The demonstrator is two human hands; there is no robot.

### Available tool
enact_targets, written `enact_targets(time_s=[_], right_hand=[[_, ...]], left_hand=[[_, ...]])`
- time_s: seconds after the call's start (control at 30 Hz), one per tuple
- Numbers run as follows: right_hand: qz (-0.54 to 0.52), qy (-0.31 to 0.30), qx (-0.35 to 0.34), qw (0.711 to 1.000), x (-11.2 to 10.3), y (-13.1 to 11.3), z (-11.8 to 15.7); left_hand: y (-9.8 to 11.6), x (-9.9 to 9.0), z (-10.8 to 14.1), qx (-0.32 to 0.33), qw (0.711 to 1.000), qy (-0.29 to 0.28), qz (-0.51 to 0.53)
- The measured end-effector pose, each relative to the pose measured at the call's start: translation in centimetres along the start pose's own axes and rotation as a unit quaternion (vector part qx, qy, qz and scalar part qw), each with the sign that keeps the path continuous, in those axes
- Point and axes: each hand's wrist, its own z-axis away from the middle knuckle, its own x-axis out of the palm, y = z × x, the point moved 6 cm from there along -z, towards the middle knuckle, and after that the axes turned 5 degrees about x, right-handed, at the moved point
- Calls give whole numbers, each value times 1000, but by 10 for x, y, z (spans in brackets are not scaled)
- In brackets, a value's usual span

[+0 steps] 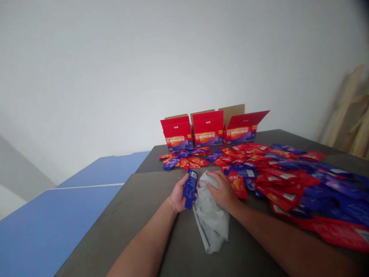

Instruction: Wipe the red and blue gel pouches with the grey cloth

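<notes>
A dark blue sachet (190, 188) is upright in my left hand (178, 195), its pale label at the top facing me. Just right of it, my right hand (223, 190) grips a crumpled grey cloth (211, 221) that hangs down over the dark table. The cloth's upper edge is close beside the blue sachet; whether they touch I cannot tell. A red sachet (238, 185) lies right behind my right hand, at the near edge of a big pile of red and blue sachets (285, 175).
Three open red and blue boxes, left (177, 134), middle (208, 130) and right (241, 130), stand at the back by the wall. A smaller sachet heap (187, 158) lies before them. A blue table (86, 200) adjoins the dark table (129, 223) on the left. Wooden slats lean at far right.
</notes>
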Motion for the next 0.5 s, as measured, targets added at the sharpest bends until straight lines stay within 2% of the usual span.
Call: enact_targets(time_s=[0.13,0.23,0.3,0.43,0.5], right_hand=[[10,-122,-144,982,13,-35,23],[33,-168,-207,963,20,-48,38],[36,-156,-194,968,19,-48,38],[-3,-83,-92,992,10,-34,24],[-21,-42,-43,998,6,-25,15]], left_hand=[[-12,12,5,-36,999,10,-32],[-28,18,8,-81,994,9,-68],[-32,20,7,-71,993,20,-87],[-21,21,4,28,991,32,-124],[-17,21,4,55,986,29,-156]])
